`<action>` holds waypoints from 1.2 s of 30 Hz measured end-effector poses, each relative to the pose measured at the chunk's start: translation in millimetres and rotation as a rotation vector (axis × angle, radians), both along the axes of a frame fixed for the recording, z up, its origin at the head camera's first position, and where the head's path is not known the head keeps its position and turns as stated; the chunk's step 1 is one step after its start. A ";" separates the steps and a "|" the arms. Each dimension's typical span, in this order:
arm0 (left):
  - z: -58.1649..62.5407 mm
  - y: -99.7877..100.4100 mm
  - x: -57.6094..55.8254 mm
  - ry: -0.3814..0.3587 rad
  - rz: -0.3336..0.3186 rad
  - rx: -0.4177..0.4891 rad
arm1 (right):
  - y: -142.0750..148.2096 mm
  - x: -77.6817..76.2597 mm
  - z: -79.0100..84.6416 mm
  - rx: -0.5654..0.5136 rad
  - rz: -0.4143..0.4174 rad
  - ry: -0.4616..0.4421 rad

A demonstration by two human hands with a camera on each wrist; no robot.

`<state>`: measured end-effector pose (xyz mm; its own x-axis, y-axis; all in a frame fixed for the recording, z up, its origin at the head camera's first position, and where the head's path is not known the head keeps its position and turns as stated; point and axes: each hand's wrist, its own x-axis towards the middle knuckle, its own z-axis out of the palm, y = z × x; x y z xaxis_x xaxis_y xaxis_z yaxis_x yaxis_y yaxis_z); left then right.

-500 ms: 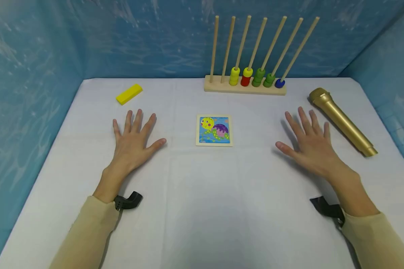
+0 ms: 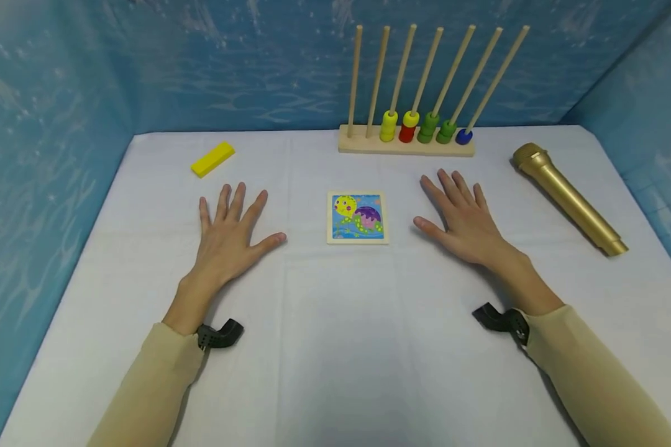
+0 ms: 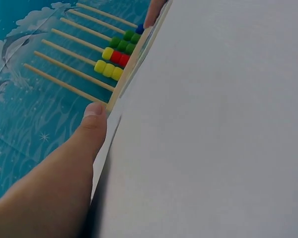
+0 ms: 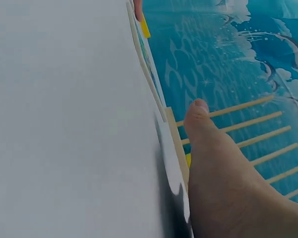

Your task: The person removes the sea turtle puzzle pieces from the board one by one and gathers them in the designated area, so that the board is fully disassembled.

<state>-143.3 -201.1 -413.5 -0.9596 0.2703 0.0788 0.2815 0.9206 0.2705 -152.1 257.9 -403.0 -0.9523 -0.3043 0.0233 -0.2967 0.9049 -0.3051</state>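
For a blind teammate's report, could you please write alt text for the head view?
A person's left hand and right hand, fingers spread and empty, flank a turtle picture on a white table. Behind are a yellow block at left and a wooden bead rack; a gold microphone lies at right.

The head view looks forward and down from above the near edge of the tabletop [image 2: 335, 347], far enough back to frame both far corners and the blue backdrop [image 2: 229, 68]. The left wrist view sits low, close behind the thumb of the left hand [image 2: 226, 239], rolled sideways and facing the far edge. The right wrist view sits low behind the thumb of the right hand [image 2: 466, 226], rolled the opposite way, facing the far edge and leftward. All three share the abacus [image 2: 407, 146]; head and right wrist views also share the yellow block [image 2: 213, 159].
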 end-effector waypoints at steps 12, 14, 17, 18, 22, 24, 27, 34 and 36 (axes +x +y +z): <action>1.4 36.7 -22.7 -0.037 -0.086 -0.024 | -51.6 -20.8 -6.1 -0.077 0.033 0.022; 2.0 42.2 -25.2 -0.043 -0.094 -0.025 | -63.4 -23.1 -5.5 -0.118 0.066 0.030; 3.6 49.1 -30.3 -0.041 -0.114 -0.030 | -81.1 -29.4 -4.7 -0.198 0.130 0.037; 3.9 51.2 -32.1 -0.040 -0.121 -0.033 | -86.9 -32.6 -5.0 -0.223 0.150 0.041; 3.7 59.4 -40.1 -0.041 -0.169 -0.041 | -105.1 -46.3 -5.1 -0.323 0.198 0.042; 2.9 63.2 -42.9 -0.039 -0.198 -0.035 | -110.0 -50.4 -4.5 -0.361 0.207 0.047; 2.1 69.7 -46.7 -0.022 -0.249 0.003 | -110.5 -52.6 -4.2 -0.392 0.205 0.060; -3.7 84.7 -46.5 -0.018 -0.323 0.069 | -103.0 -43.8 -7.4 -0.390 0.149 0.079; -6.8 86.0 -44.2 -0.018 -0.327 0.063 | -102.3 -40.2 -9.5 -0.404 0.152 0.084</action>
